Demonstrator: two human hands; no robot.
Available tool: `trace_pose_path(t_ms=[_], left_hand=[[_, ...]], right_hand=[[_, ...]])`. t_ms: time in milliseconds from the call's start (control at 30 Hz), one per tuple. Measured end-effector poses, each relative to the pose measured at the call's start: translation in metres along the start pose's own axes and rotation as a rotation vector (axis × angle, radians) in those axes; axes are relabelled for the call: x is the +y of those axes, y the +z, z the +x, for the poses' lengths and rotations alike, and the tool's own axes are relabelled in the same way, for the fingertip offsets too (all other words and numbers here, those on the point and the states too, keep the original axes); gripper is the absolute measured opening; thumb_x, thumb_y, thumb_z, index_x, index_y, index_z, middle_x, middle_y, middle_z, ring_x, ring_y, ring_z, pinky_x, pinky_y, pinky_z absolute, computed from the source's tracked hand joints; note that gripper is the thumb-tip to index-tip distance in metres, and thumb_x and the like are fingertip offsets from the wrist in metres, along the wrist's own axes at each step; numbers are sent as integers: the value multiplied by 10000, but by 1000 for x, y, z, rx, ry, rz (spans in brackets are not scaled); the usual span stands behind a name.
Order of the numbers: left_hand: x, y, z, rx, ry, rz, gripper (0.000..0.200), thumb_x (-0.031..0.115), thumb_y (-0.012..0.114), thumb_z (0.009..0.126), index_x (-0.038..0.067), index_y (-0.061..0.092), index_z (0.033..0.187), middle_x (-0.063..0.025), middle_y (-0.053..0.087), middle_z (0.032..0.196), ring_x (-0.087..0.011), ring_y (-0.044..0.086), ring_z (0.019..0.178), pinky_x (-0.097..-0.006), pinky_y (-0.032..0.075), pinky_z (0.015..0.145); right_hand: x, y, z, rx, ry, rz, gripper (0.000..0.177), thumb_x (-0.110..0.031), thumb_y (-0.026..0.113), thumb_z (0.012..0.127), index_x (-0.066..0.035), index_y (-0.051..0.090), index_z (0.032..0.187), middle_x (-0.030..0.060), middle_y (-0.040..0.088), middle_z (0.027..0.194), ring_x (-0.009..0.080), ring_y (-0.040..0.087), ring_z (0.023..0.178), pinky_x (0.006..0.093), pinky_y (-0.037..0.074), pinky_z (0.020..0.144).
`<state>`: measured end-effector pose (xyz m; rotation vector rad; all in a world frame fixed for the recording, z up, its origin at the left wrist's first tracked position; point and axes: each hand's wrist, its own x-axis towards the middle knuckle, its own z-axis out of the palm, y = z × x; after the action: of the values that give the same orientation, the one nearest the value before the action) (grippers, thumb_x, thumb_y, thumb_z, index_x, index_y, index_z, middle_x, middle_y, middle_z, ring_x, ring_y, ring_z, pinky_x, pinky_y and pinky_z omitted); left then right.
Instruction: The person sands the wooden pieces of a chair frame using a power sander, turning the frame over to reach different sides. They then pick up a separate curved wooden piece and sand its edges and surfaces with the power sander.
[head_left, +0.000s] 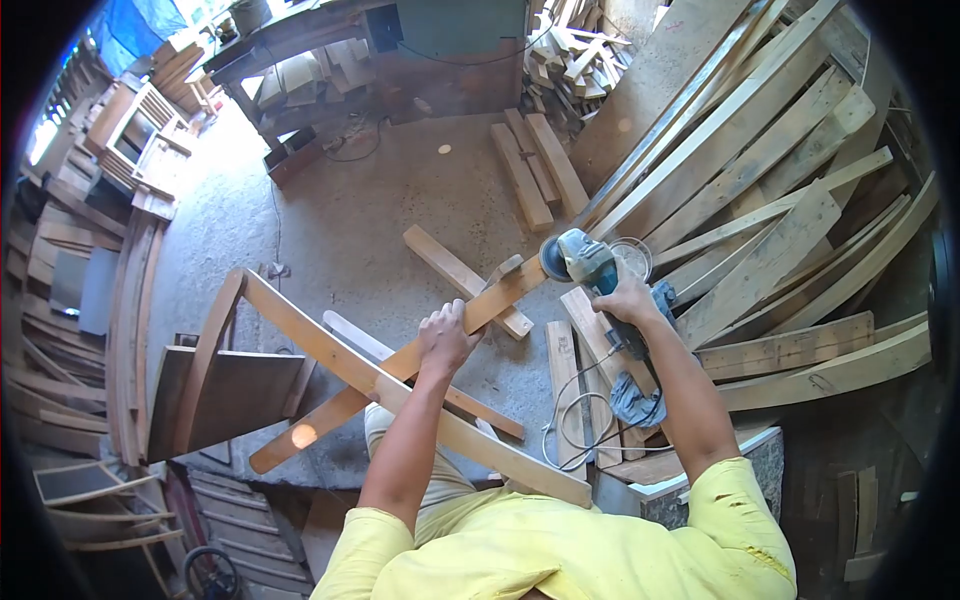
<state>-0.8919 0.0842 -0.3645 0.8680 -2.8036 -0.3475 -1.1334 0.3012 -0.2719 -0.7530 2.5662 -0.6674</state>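
Note:
My left hand [448,338] is closed around a flat wooden bar of a crossed wooden frame [330,345], a little short of the bar's far end. That frame has a long curved piece crossing the bar and a bent corner at the left. My right hand [628,295] grips a teal and grey angle grinder [590,262] by its body. The grinder's round disc [552,260] meets the tip of the bar. Below my right wrist, a grey cloth-like bundle [638,402] and a looped cable [570,425] hang by the planks.
Planks [770,150] lean in a large stack at the right. Loose beams [522,175] lie on the concrete floor [350,220] ahead, one beneath the bar. A workbench [450,80] stands at the back. Wooden panels and chair parts [225,400] fill the left side.

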Motion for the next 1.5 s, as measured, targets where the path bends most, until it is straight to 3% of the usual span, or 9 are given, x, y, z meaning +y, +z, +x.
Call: trace_pose_path(t_ms=[467,667,867,1000,1067,1167,1267,1433,1500], left_hand=[[-2,2,1,59,25,-23,459,466,754,783,90,584,982,-117,660,907,-311,676,854,-432,510,741],[-1,0,0,-3,-4,-2,500,508,752,785,90,570,990,-115,663,963,-309,673,916,-425,511,779],[-1,4,-4,33,44,-3,459,473,744,793,87,588,986,-119,662,918,-312,677,857,-428,515,739],[-3,4,0,54,32,-1,462,485,733,801,85,590,982,-122,665,918,-311,679,857,-430,515,735],[-3,5,0,34,41,-4,465,491,729,804,84,591,981,-123,666,919,-310,679,860,-431,515,738],[1,5,-1,40,32,11,469,500,725,804,84,592,974,-123,666,920,-309,679,860,-430,515,743],[2,1,-1,34,27,16,471,506,725,804,84,593,968,-126,667,927,-312,679,857,-428,516,742],[4,2,2,49,12,12,482,523,726,799,83,587,938,-132,670,904,-331,676,843,-441,526,743],[4,2,3,52,10,6,486,526,729,795,83,585,934,-134,669,896,-340,675,840,-450,528,744]], right_hand=[[69,-6,24,218,143,123,1044,-345,842,575,-20,387,1457,265,623,1271,383,621,1171,405,480,1024],[44,13,42,173,-23,40,938,-354,849,570,-1,488,1360,252,622,1264,370,592,1199,408,456,1044],[19,-9,-5,82,120,17,901,-316,834,566,9,503,1339,267,626,1247,380,608,1170,399,472,1025],[69,-2,-9,185,177,66,913,-317,838,559,14,507,1343,280,627,1240,388,603,1180,395,467,1032],[88,-2,-3,292,179,57,802,-263,841,573,17,560,1270,226,677,1142,341,662,1059,383,513,952],[99,-13,21,32,200,716,580,-141,831,594,-8,630,1121,70,668,935,185,647,806,345,540,739],[88,-13,48,33,187,755,603,-166,835,595,-16,620,1138,87,668,950,200,648,796,353,540,713],[78,-3,68,22,141,539,788,-265,840,563,18,572,1248,176,668,1105,285,661,970,374,536,851],[78,1,61,106,35,220,916,-328,840,550,38,518,1325,237,642,1205,345,634,1107,385,500,970]])
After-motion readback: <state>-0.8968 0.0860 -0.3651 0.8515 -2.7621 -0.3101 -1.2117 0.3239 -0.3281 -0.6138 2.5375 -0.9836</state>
